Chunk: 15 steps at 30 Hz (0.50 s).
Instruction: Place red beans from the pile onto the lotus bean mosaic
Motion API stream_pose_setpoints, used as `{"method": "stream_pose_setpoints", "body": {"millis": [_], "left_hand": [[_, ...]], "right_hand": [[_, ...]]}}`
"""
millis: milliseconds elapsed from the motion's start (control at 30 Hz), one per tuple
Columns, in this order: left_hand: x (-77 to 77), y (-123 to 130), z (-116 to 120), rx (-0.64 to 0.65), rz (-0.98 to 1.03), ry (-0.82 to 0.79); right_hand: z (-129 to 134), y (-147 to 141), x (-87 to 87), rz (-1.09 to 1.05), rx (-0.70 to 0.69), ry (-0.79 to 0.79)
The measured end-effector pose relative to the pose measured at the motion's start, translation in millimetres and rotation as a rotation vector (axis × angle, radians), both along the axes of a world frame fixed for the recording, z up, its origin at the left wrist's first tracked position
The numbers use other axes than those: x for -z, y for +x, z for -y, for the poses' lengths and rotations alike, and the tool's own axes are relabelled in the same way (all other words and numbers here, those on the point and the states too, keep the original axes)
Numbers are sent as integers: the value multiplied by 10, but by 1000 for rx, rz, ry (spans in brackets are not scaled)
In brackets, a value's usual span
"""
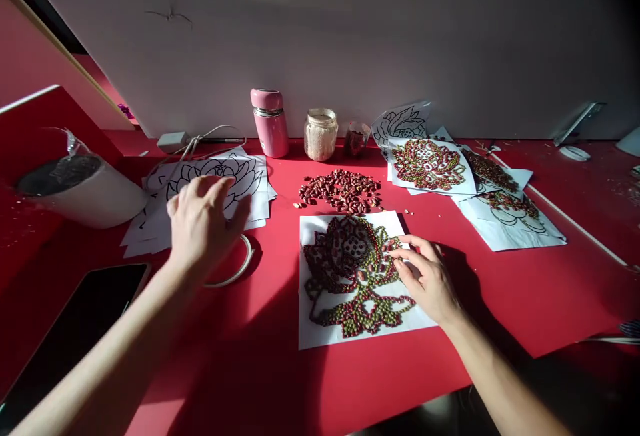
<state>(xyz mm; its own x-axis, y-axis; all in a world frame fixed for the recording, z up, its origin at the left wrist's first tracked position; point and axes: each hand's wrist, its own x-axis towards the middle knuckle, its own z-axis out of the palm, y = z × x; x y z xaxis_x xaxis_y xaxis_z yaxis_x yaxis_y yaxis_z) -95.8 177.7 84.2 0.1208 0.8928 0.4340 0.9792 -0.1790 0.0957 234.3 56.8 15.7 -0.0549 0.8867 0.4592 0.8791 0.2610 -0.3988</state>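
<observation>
A white sheet (310, 336) bears a flower picture made of red and green beans (370, 309). My right hand (427, 279) is at the picture's right side. Its thumb and fingertips come close together over the beans; anything small between them is hidden. Raised over printed lotus outline sheets (255, 189), my left hand (203, 219) has bent fingers and a thumb held apart, with nothing visible in it. A loose pile of red beans (343, 191) lies just behind the bean picture.
At the back stand a pink thermos (270, 126), a glass jar (321, 135) and a small cup of beans (357, 139). Finished-looking bean pictures (430, 166) overlap at right. Left are a roll of tape (245, 263), a white cylinder (105, 193) and a dark tablet (75, 329).
</observation>
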Motion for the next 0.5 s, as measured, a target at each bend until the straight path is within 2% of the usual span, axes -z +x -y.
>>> {"method": "stream_pose_setpoints", "body": {"millis": [33, 100, 167, 200, 267, 367, 500], "left_hand": [[-12, 121, 166, 51, 23, 43], [4, 388, 560, 343, 137, 149], [86, 669, 978, 606, 243, 104], [149, 804, 1171, 701, 280, 44], [301, 1039, 1483, 826, 287, 60], [496, 1266, 1722, 861, 228, 114], [577, 1385, 1724, 847, 170, 138]], "right_hand": [[-2, 4, 2, -2, 2, 1], [-4, 9, 6, -7, -2, 11], [-5, 11, 3, -12, -18, 25], [-5, 9, -1, -15, -25, 31], [-3, 1, -14, -23, -31, 39], [2, -14, -31, -41, -31, 39], [2, -28, -53, -84, -51, 46]]}}
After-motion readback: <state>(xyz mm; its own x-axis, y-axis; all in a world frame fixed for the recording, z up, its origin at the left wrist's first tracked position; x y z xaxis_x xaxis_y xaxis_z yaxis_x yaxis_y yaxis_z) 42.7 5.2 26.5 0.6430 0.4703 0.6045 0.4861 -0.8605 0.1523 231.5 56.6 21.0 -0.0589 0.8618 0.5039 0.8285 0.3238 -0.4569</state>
